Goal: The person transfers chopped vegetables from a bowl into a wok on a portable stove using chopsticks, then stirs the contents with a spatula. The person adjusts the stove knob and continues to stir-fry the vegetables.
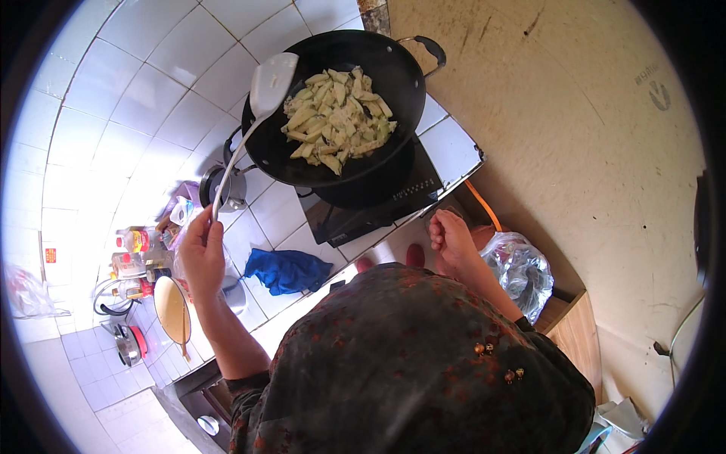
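Note:
A wok turner (273, 85) with a pale, broad blade is gripped by its handle end in my left hand (204, 255). Its blade rests over the left rim of a black two-handled wok (397, 108). Pale green vegetable strips (340, 119), mixed with small whitish bits, are heaped in the wok. Beneath the wok lies a black glass induction cooktop (363, 215), partly hidden. My right hand (454, 235) hangs curled near the counter's front edge, the fingers folded in and no object visible in them.
Left of the cooktop are a blue cloth (286, 271), a small pot (232, 193), several bottles (133, 241) and a cream basin (172, 312) with chopsticks (185, 323). A glass kettle (130, 345) stands farther left. A bag-lined bin (519, 272) stands at right below an orange cord (482, 203).

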The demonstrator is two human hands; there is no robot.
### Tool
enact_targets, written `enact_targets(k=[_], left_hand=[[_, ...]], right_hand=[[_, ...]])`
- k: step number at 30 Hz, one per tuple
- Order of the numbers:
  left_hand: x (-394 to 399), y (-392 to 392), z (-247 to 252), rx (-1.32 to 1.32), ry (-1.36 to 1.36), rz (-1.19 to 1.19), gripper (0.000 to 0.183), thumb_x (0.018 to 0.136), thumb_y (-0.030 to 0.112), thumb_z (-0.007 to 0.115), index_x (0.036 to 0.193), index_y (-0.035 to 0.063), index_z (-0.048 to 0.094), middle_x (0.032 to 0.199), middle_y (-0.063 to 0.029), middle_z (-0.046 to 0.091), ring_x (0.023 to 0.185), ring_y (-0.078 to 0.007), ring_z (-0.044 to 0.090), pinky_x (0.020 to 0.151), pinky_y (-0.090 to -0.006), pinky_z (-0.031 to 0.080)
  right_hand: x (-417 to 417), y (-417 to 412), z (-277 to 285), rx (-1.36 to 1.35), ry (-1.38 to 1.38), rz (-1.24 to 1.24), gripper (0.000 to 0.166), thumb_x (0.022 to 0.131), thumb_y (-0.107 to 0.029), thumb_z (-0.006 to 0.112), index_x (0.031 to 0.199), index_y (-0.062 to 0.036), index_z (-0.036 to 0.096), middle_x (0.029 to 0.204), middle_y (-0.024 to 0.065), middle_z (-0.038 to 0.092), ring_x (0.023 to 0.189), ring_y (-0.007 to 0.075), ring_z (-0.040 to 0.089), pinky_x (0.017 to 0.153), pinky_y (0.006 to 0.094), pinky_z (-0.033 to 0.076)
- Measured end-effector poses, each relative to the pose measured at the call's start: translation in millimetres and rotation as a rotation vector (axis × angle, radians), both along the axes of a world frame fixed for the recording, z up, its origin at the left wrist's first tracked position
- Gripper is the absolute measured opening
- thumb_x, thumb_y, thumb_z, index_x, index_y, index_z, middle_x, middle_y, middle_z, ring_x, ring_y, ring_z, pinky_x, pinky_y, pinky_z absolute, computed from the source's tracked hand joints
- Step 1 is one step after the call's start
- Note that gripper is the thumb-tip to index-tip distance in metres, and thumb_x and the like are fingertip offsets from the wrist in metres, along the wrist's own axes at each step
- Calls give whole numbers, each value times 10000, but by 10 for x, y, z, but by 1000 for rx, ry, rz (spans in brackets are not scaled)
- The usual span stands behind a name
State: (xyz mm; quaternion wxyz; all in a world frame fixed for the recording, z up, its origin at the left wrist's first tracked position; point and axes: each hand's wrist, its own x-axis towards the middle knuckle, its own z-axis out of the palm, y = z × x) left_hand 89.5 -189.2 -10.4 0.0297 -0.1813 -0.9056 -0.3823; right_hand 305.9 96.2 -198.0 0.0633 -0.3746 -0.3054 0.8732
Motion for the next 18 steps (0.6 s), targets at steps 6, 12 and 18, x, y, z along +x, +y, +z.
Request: enact_targets(k=[6, 12, 18], left_hand=[[132, 0, -171, 431, -225, 67, 244, 828, 72, 504, 1048, -33, 516, 648, 16, 487, 468, -5, 384, 397, -129, 278], [190, -18, -169, 520, -239, 77, 237, 830, 51, 487, 1053, -25, 513, 631, 22, 471, 460, -5, 381, 385, -132, 273], [216, -7, -201, 564, -229, 77, 226, 821, 33, 491, 1039, -20, 519, 632, 18, 480, 452, -7, 384, 380, -128, 273]], right_hand=[[-62, -19, 32, -5, 6, 26, 175, 856, -227, 458, 730, -106, 465, 562, -32, 429, 432, 57, 367, 394, 205, 282], [-78, -63, 41, 6, -8, 56, 179, 858, -228, 454, 726, -108, 460, 563, -33, 428, 431, 57, 361, 396, 204, 278], [-39, -81, 79, -6, 1, 55, 174, 857, -221, 452, 731, -100, 459, 563, -31, 416, 432, 57, 358, 396, 202, 276]])
